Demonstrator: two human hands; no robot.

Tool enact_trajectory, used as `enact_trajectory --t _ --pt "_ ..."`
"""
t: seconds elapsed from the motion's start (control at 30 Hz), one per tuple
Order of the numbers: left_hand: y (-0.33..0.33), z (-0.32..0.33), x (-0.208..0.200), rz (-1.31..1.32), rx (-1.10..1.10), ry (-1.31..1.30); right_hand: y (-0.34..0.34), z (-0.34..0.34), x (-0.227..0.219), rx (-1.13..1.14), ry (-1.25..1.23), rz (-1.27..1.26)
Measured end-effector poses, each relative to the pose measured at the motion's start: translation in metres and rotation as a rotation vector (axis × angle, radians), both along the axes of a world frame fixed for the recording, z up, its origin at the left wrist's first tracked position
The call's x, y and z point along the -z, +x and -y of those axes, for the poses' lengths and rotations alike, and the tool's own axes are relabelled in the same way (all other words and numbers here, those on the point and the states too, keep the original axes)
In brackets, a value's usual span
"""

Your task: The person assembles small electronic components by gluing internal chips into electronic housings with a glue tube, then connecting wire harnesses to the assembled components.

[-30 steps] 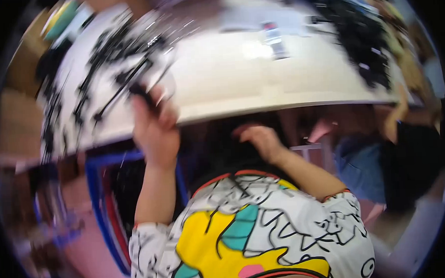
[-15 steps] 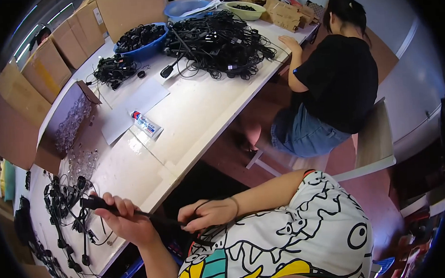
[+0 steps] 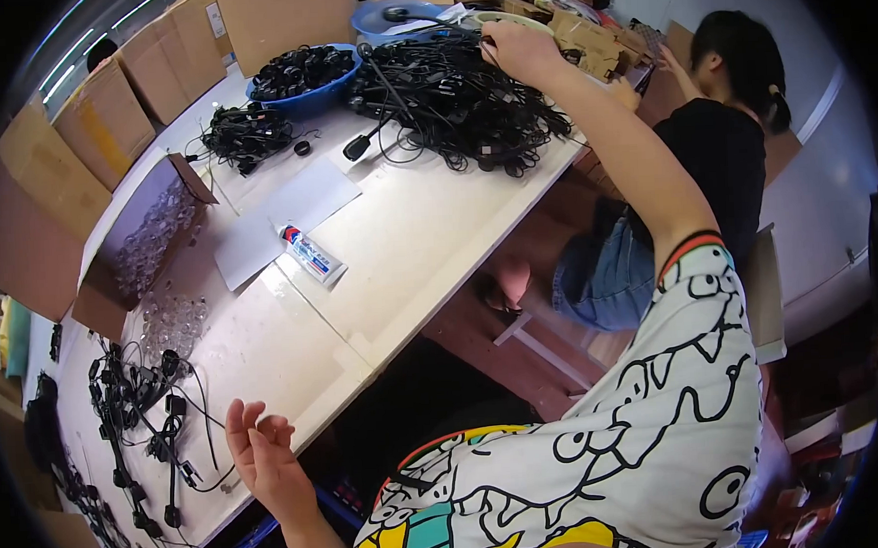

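Note:
My left hand (image 3: 263, 460) hovers open at the near edge of the white table (image 3: 408, 246), palm up, fingers apart, holding nothing. Just left of it lie black cables with plugs (image 3: 136, 410). My right arm stretches across the table. My right hand (image 3: 519, 50) rests on top of a big tangled pile of black cables (image 3: 452, 112), fingers curled down into it. Whether it grips a cable is hidden.
A blue bowl of black parts (image 3: 303, 72), a smaller cable bundle (image 3: 247, 135), a white sheet (image 3: 280, 217), a tube (image 3: 312, 253) and an open cardboard box of clear parts (image 3: 144, 238) lie on the table. A person in a black shirt (image 3: 723, 154) sits at the right.
My left hand has let go of the black cable it held and is now open. My right hand has left my chest and reached out to the far cable pile.

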State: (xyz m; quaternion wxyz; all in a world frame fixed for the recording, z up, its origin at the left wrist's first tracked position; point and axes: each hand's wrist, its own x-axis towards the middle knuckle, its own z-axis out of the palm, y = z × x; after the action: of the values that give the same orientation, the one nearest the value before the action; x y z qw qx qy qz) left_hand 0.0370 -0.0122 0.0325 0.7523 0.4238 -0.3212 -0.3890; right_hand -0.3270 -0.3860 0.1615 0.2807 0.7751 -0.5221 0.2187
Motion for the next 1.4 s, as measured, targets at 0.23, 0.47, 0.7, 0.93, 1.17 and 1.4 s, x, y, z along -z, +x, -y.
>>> enact_trajectory --t 0.23,0.47,0.7,0.93,1.17,1.4 --pt "0.023 -0.035 0.008 0.041 -0.183 0.177 0.008 0.113 0.052 0.022 0.234 -0.087" --pt "0.045 -0.070 0.001 0.208 0.002 0.332 -0.011 0.142 0.046 -0.109 0.733 0.373" --pt "0.184 -0.074 -0.014 1.235 -0.830 0.481 0.100 0.015 0.014 -0.575 0.455 -0.081" --pt "0.321 -0.102 0.007 1.203 -0.652 1.204 0.295 -0.206 0.097 -1.361 0.544 -0.021" --pt "0.292 -0.070 0.007 1.663 -0.744 1.303 0.333 -0.226 0.127 -1.505 0.676 0.106" --pt "0.336 -0.081 -0.002 1.144 -0.814 0.988 0.324 -0.210 0.124 -1.487 0.854 0.296"
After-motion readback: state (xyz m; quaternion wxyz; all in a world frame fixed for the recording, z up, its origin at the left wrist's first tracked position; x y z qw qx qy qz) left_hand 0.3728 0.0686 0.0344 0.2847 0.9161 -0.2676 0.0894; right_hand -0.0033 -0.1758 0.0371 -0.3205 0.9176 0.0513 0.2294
